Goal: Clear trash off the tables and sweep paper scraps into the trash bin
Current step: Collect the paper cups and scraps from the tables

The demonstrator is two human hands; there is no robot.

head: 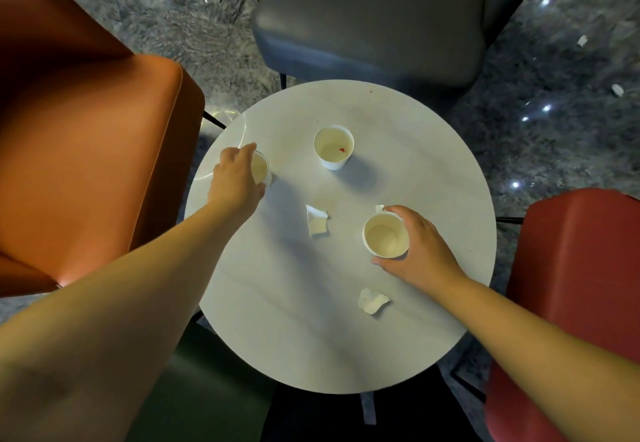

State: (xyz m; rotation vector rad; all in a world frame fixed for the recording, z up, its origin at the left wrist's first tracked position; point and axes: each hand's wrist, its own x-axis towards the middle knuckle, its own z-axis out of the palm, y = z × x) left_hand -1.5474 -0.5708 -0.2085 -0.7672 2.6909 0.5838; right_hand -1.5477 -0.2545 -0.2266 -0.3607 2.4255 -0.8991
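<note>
Two torn paper scraps (pixel 373 300) (pixel 317 220) nearest on the round white table (pixel 311 337): light, limp, best pinched. Right hand (pixel 417 251) curled round near paper cup (pixel 385 236); left hand (pixel 236 175) apparently gripping another (pixel 260 168). Third cup (pixel 333 146) beyond, untouched. Thin-walled, crushable; hold gently at mid-wall.

White counter (pixel 346 337), cream-lined white paper cups (pixel 333 147), grey mottled floor (pixel 173 26); chairs are orange (pixel 86 164), dark grey (pixel 370 19) and red (pixel 571 285).

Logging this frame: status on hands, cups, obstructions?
Left hand grips a white paper cup; right hand grips another. Third cup untouched. Nothing in the way.
</note>
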